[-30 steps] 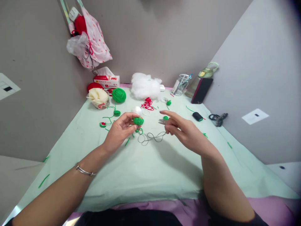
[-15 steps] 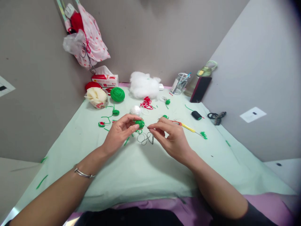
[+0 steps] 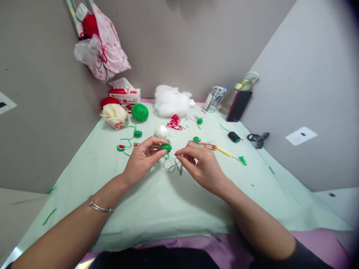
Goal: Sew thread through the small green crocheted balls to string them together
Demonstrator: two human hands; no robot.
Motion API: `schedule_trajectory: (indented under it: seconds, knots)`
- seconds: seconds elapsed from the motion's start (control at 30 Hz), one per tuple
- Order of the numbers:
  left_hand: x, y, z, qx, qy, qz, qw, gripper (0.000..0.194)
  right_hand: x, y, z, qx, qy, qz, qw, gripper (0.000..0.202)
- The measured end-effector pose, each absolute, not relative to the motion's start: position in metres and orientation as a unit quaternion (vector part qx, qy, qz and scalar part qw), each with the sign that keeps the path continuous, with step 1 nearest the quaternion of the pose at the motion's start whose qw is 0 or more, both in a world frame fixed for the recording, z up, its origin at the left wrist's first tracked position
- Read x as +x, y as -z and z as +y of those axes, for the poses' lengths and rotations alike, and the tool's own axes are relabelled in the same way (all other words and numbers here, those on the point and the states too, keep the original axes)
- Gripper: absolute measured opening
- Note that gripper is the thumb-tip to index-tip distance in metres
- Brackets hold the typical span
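Note:
My left hand [image 3: 146, 158] pinches a small green crocheted piece [image 3: 166, 147] between thumb and fingers above the middle of the table. From the right, my right hand [image 3: 199, 160] grips a thin sewing needle [image 3: 172, 152], its tip at the edge of the green piece. Dark thread [image 3: 171, 166] hangs in loops below, between the two hands. Just beyond my right fingers lie orange-handled scissors [image 3: 208, 145] and a yellow-handled crochet hook [image 3: 224, 151]. A white yarn ball [image 3: 161, 131] sits behind my left fingertips.
Along the back stand a tissue box [image 3: 125, 95], white stuffing [image 3: 171, 101], a glass jar [image 3: 214, 99], a bottle [image 3: 243, 85] and a phone [image 3: 239, 106]. Green yarn [image 3: 139, 112] and a paper bowl [image 3: 114, 116] are left; black thread spool [image 3: 233, 136] is right.
My right hand has shifted slightly left and down, and the needle now slants more at the green piece. The green piece has turned a little in my left fingers.

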State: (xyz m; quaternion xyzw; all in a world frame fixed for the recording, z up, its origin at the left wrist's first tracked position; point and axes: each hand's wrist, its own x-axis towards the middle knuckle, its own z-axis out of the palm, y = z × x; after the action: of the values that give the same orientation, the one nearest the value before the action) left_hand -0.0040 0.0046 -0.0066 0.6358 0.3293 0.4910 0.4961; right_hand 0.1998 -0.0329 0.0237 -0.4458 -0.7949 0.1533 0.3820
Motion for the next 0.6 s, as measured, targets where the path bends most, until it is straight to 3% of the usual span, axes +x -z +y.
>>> schedule_trajectory:
  seconds: [0.37,0.6]
  knots:
    - [-0.002,0.006,0.005,0.581,-0.491,0.315,0.568,0.02,0.192,-0.017,-0.031,-0.471,-0.323,-0.709,0.414,0.009]
    - [0.0,0.007,0.006,0.562,-0.503,0.297,0.585,0.02,0.189,-0.01,-0.028,-0.447,-0.402,-0.664,0.445,0.015]
